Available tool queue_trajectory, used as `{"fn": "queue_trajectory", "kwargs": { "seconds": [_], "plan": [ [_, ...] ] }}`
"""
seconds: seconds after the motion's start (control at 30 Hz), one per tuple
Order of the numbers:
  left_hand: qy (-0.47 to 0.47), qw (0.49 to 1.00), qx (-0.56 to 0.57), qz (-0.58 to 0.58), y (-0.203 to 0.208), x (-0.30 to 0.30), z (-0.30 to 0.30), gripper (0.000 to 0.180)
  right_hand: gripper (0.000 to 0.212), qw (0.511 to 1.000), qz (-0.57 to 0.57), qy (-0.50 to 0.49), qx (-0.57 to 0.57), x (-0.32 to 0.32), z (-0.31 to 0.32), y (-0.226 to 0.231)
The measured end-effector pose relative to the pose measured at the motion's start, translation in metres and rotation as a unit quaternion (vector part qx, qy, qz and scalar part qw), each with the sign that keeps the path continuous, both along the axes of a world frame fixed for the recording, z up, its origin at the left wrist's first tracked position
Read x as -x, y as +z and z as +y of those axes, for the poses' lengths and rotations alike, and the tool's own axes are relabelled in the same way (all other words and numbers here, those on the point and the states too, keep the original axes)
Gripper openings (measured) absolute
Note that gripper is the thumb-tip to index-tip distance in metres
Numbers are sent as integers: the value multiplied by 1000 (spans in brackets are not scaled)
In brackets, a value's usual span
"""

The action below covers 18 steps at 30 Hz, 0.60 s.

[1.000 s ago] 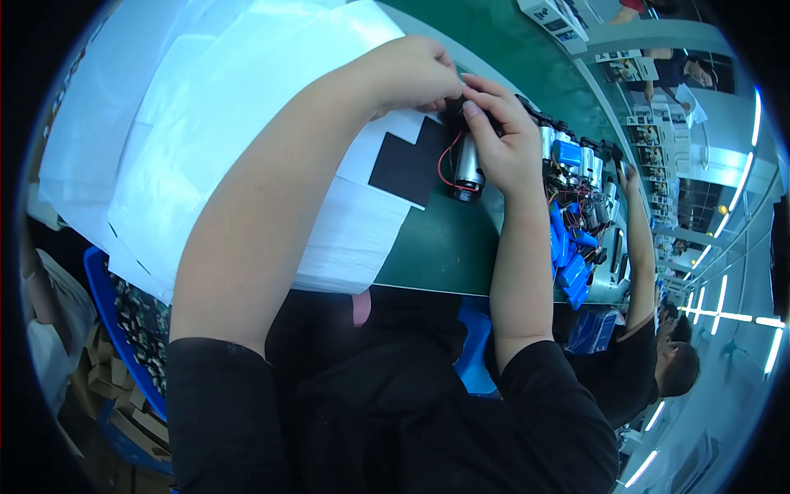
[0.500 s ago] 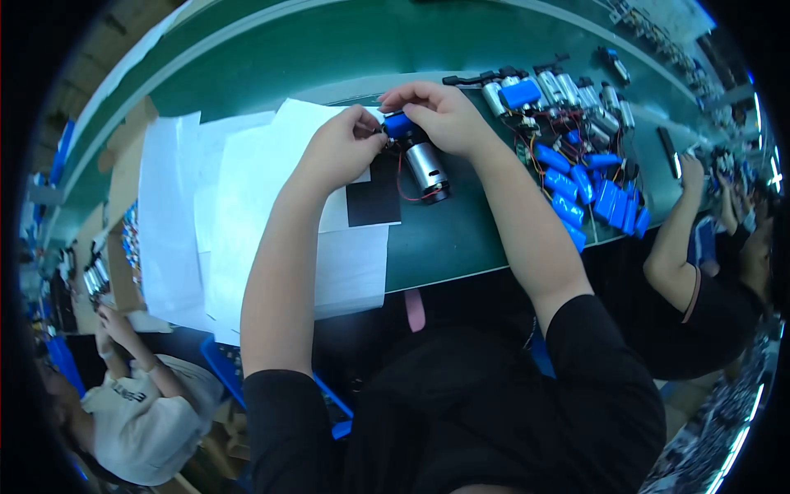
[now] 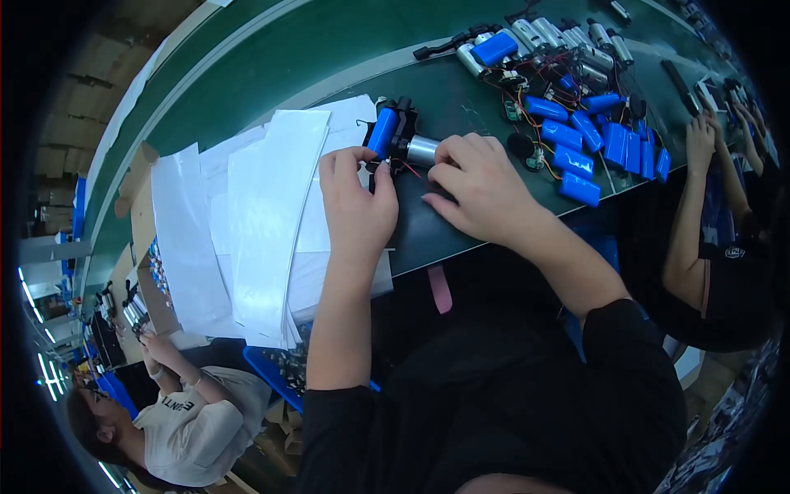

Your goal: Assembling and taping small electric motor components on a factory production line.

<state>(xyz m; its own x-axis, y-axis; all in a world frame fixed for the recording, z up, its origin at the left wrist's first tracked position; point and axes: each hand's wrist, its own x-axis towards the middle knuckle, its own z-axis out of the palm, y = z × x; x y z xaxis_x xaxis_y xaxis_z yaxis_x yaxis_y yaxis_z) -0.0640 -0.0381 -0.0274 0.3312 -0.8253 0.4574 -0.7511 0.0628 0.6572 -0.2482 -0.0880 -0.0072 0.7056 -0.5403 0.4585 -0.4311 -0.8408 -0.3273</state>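
A blue-wrapped battery pack [image 3: 383,132] lies on a black holder just beyond my left hand [image 3: 360,193]. The thumb and fingers of that hand close on its near end. Joined to the holder is a silver cylindrical motor [image 3: 423,151], pointing to the right. My right hand [image 3: 485,185] has its curled fingers around the motor's outer end, hiding that end. A thin red wire [image 3: 411,170] shows between the two hands. White sheets [image 3: 276,214] lie under and left of my left hand.
Several silver motors [image 3: 527,34] and loose blue battery packs [image 3: 568,160] with wires and small circuit boards lie at the right of the green table [image 3: 444,235]. A cardboard box [image 3: 144,214] stands at the left. Co-workers sit on both sides, a person's hand [image 3: 701,140] at right.
My right hand has moved from the battery pack to the motor. The motor has swung from pointing toward me to pointing right. The view has shifted too.
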Motion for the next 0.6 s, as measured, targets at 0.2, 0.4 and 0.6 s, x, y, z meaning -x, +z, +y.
{"fn": "queue_trajectory", "kwargs": {
  "seconds": [0.2,0.4,0.6],
  "plan": [
    [-36,992,-44,-116,-4,5,9,19,17,994,-49,-46,91,-11,-6,-25],
    [-56,965,-21,-256,-3,27,28,41,11,993,-93,14,-71,-9,-20,-12],
    [-60,968,-36,-242,-11,28,36,51,12,974,-12,57,-218,-6,-38,7]
  ]
}}
